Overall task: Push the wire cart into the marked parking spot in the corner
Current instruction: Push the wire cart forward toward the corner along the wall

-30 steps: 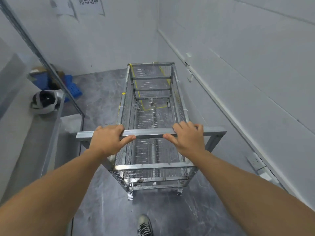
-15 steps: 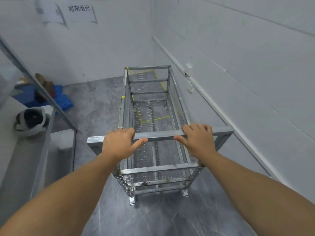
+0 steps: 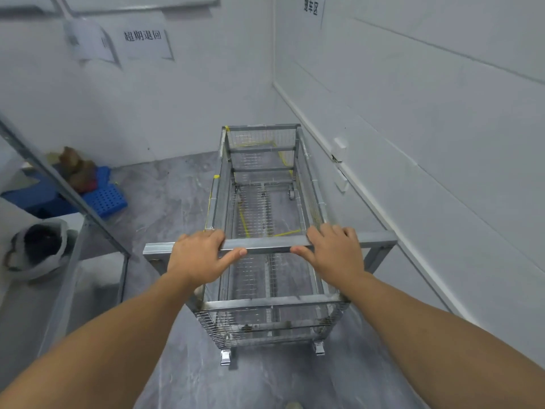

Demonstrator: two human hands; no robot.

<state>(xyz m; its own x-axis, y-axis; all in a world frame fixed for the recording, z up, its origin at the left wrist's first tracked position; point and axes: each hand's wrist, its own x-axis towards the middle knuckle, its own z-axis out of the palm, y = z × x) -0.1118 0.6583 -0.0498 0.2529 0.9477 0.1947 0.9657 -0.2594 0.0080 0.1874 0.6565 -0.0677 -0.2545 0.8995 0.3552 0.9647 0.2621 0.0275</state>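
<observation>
An empty metal wire cart (image 3: 267, 304) on small wheels stands lengthwise along the right wall, its far end close to the corner. My left hand (image 3: 198, 258) grips the left part of its flat handle bar (image 3: 265, 247), and my right hand (image 3: 334, 251) grips the right part. Yellow tape lines (image 3: 244, 224) marking the parking spot show on the grey floor through the mesh, under the cart's middle and far end.
A white wall (image 3: 427, 149) with a rail runs close along the cart's right side, and the back wall (image 3: 177, 107) carries paper signs. At left stand a metal-framed shelf (image 3: 73, 202), a white headset (image 3: 37, 249) and a blue crate (image 3: 103, 199).
The cart has rolled forward toward the corner, with both hands still on the handle bar. The view has tilted up, showing more of the walls and signs.
</observation>
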